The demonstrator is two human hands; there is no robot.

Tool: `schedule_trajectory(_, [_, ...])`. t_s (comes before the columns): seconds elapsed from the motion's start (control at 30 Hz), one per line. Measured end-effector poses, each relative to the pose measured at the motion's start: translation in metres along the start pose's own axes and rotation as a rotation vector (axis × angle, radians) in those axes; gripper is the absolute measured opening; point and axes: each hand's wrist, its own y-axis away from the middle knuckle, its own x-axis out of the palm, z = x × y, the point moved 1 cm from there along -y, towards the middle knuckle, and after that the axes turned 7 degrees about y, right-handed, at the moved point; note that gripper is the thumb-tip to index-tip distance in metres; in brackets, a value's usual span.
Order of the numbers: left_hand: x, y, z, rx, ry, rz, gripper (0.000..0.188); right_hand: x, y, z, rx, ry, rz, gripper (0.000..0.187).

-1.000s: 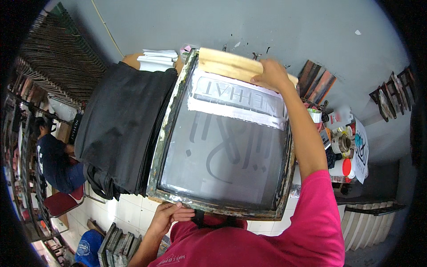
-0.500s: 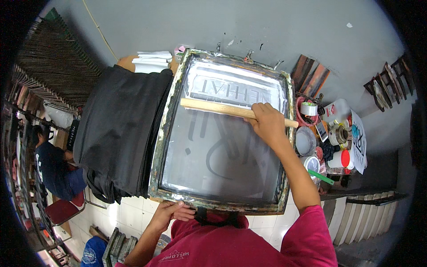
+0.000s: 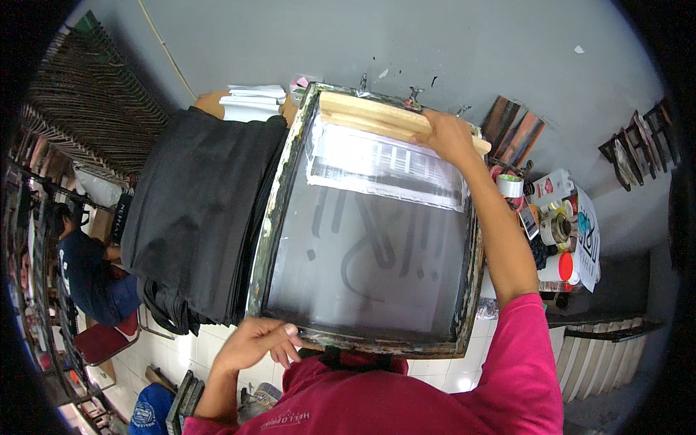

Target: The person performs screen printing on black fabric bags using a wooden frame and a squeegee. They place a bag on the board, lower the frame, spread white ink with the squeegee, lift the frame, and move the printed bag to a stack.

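Note:
A screen printing frame with a paint-stained rim lies in front of me. Its grey mesh shows dark lettering shapes, and wet white ink coats the upper part. My right hand grips a long wooden squeegee near its right end; the squeegee lies across the far end of the frame. At the near left corner, my left hand has its thumb and fingers apart and holds nothing. Whether it touches the rim, I cannot tell.
A tall stack of black fabric pieces stands directly left of the frame, with white papers behind it. Right of the frame are tape, jars and a red-lidded tub. A seated person is at far left.
My right hand has moved the squeegee away from me to the far end of the frame. White ink now covers the upper lettering. My left hand has loosened from the near rim.

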Motion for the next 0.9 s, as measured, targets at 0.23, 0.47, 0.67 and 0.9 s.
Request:
schedule_trajectory(0.23, [-0.01, -0.128, -0.153, 0.832, -0.528, -0.355, 0.024, 0.025, -0.02, -0.053, 0.073, 0.069, -0.035, 0.056])
schedule_trajectory(0.47, [-0.046, -0.293, -0.265, 1.043, -1.236, -0.537, 0.042, 0.02, -0.002, -0.022, 0.201, 0.193, -0.037, 0.073])
schedule_trajectory(0.67, [-0.046, -0.297, -0.253, 0.77, -1.251, -0.498, 0.037, 0.008, 0.015, -0.015, 0.237, 0.16, 0.057, 0.072])
schedule_trajectory(0.9, [-0.032, -0.249, -0.218, 0.878, -1.166, -0.423, 0.026, 0.006, 0.059, 0.007, 0.19, 0.166, 0.009, 0.07])
